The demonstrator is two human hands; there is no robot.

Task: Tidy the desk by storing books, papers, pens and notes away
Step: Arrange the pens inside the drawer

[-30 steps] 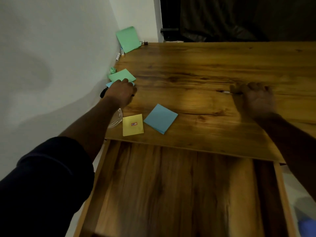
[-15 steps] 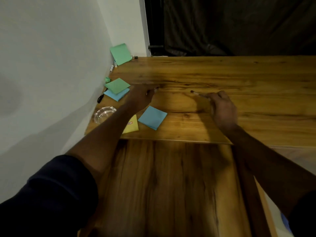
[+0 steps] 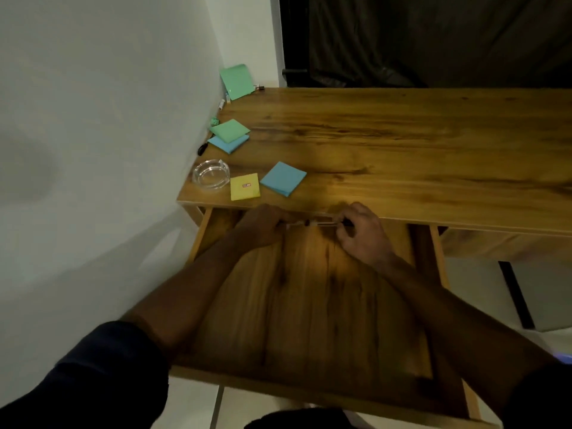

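Bringing both hands down off the desk (image 3: 402, 150), you now hold them close together over the back of the open drawer (image 3: 309, 289), just under the desk edge; half a second ago they were apart on the wood. Left hand (image 3: 263, 226) and right hand (image 3: 360, 232) each pinch one end of a thin clear-barrelled pen (image 3: 322, 224). One pen or two end to end: cannot tell. Not yet let go into the drawer. Yellow pad (image 3: 244, 187), blue pad (image 3: 283, 178) and green-on-blue stack (image 3: 229, 134) sit where they were on the desk, likely next.
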